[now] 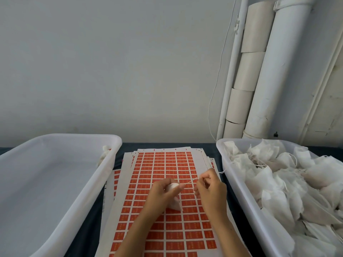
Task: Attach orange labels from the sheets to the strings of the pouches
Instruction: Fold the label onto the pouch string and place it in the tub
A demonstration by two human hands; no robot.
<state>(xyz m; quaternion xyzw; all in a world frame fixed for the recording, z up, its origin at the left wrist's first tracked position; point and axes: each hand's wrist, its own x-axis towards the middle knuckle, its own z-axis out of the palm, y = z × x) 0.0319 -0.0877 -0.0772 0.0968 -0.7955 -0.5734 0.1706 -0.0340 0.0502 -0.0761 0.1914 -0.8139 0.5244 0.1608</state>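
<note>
Pouch point(173, 196), small and white, sits gripped in the left hand point(163, 191) above the stacked label sheets point(167, 182) at the middle of the dark counter point(118, 147). Its string point(189, 181) runs taut to the right hand point(209, 190), whose fingertips pinch it. To the right a white tub point(241, 191) is heaped with more pouches point(289, 182); the left tub point(61, 182) holds one pouch point(104, 152) in its far corner.

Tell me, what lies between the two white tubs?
In the head view, stacked sheets of orange labels on dark cloth, with both hands above them holding a pouch and its string.
</note>
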